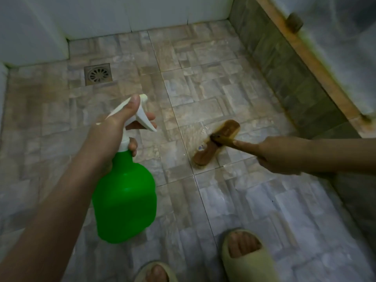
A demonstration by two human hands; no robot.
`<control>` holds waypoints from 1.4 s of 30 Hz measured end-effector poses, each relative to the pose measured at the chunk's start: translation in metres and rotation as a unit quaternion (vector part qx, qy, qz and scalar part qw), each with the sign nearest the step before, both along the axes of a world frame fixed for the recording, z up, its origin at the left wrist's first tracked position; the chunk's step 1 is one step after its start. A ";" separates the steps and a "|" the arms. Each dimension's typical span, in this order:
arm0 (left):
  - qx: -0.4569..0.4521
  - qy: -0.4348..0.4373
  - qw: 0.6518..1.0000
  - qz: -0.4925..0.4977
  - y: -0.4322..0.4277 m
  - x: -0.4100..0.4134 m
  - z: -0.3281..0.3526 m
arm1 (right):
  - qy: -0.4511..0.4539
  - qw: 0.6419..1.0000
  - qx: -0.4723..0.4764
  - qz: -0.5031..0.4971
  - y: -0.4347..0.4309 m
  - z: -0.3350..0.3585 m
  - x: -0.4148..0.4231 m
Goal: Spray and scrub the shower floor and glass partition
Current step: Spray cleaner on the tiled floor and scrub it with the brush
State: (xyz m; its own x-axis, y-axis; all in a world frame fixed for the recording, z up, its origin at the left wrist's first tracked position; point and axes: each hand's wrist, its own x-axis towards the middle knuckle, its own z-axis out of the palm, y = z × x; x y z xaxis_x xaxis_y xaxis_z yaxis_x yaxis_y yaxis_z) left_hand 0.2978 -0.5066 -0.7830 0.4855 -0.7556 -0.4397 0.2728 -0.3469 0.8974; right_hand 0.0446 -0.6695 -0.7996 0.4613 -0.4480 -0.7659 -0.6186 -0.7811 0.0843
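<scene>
My left hand (120,127) grips the neck of a green spray bottle (125,194) with a white trigger head, thumb on top and fingers by the trigger, nozzle pointing toward the back of the shower. My right hand (272,152) holds the stick of a wooden scrub brush (216,142), index finger stretched along the stick. The brush head rests bristles down on the wet stone-pattern shower floor (203,88). The glass partition (345,53) runs along the right side, above a wooden-coloured rail.
A square metal floor drain (98,74) sits at the back left. White tiled walls (101,15) close the back and left. A raised tiled curb (284,66) lines the right edge under the partition. My feet in pale slippers (246,255) stand at the bottom.
</scene>
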 end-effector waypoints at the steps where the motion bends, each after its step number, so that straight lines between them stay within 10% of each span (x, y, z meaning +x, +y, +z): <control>1: 0.006 0.000 1.000 0.004 0.003 -0.001 -0.001 | -0.029 0.999 -0.006 0.011 -0.004 -0.007 0.009; 6: 0.012 -0.002 1.000 0.014 0.010 -0.006 -0.012 | -0.169 0.985 -0.040 -0.005 -0.025 -0.053 0.074; 19: -0.003 -0.009 1.000 0.002 -0.009 -0.032 -0.017 | -0.195 0.980 -0.040 -0.009 -0.041 -0.049 0.065; 35: -0.047 -0.021 0.999 -0.016 -0.038 -0.021 -0.019 | -0.120 0.943 -0.022 -0.309 -0.033 -0.038 -0.029; 42: -0.051 -0.029 0.998 -0.035 -0.043 -0.039 -0.018 | -0.263 0.906 -0.105 -0.316 -0.130 -0.070 0.025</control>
State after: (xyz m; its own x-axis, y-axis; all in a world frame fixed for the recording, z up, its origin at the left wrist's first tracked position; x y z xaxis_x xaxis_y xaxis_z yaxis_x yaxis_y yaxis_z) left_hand 0.2590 -0.5499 -0.8009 0.4527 -0.8274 -0.3323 0.1981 -0.2700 0.9423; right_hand 0.0698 -0.7999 -0.8693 0.3384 -0.8596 -0.3829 -0.9342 -0.2582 -0.2462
